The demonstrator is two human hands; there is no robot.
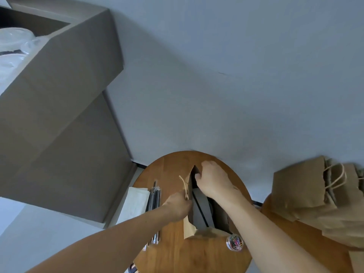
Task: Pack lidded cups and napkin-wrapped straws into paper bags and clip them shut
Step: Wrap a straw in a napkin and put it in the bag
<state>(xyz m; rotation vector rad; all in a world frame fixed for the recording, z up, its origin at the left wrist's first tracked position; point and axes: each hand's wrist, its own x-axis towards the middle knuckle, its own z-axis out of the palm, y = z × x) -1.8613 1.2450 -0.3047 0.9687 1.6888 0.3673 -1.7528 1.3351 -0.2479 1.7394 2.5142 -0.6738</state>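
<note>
Right hand [213, 181]: fingertips out of sight at the mouth of the paper bag [189, 230], whose contents are too dark to identify. Straws [155, 196], left table edge: near ends covered by an arm [118, 239]. Spare bags [299, 192]: blurred, cut off at right.

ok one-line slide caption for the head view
Left hand and right hand hold open a paper bag on a round table, with straws, napkins and paper clips beside it.

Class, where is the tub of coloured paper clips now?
Head view: the tub of paper clips sits at the right of the round table, just nearer the person than the open paper bag.
</note>
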